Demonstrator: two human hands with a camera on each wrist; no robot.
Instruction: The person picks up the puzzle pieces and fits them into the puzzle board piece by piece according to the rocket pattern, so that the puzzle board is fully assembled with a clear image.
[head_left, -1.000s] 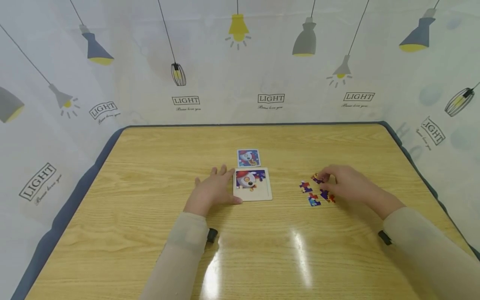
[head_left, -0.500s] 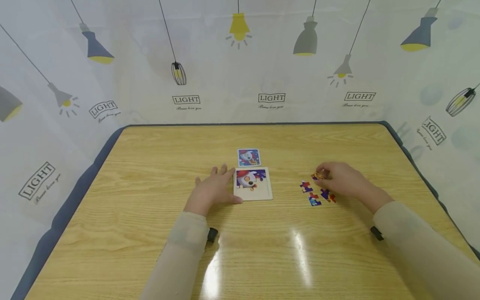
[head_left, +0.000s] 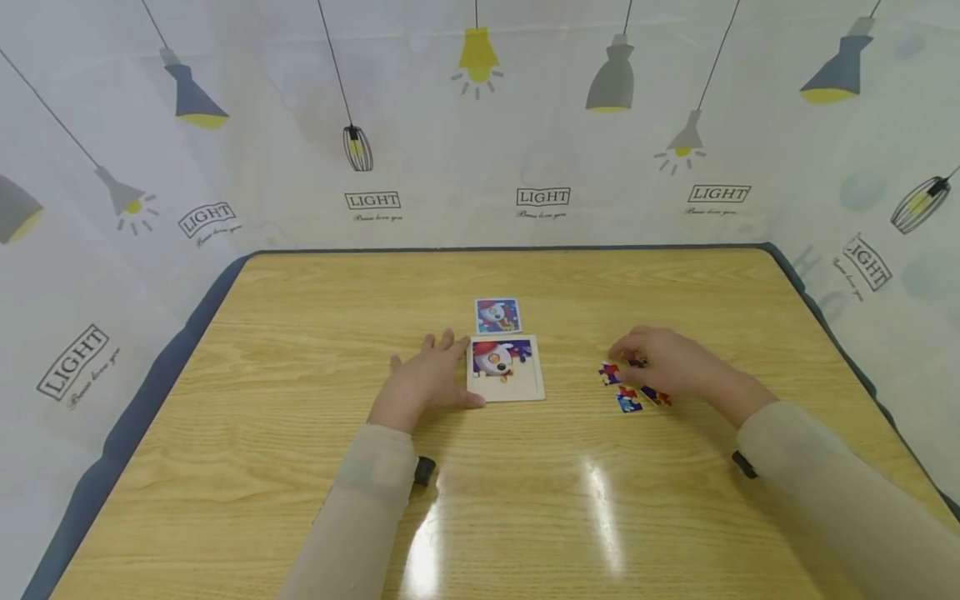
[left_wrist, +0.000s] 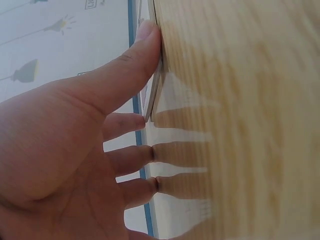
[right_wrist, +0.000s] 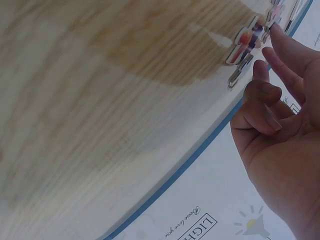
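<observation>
A square puzzle board lies mid-table, its upper part filled with a cartoon picture and its lower part bare. At its left edge rests my left hand, fingers spread; the thumb touches the near corner and the index fingertip the far one. To the right, jigsaw pieces lie in a small cluster under my right hand. Its thumb and index fingertips reach down at the red and purple jigsaw piece, with a gap between them in the right wrist view. Another jigsaw piece lies nearer; others are partly hidden beneath the hand.
Touching the board's far edge is a small picture card with a similar cartoon. The wooden table ends at a dark blue border, with a lamp-print curtain behind and at both sides.
My right hand has shifted left, from the orange and purple piece at the back of the cluster to the red and purple one at its left. My left hand and the board stay put.
</observation>
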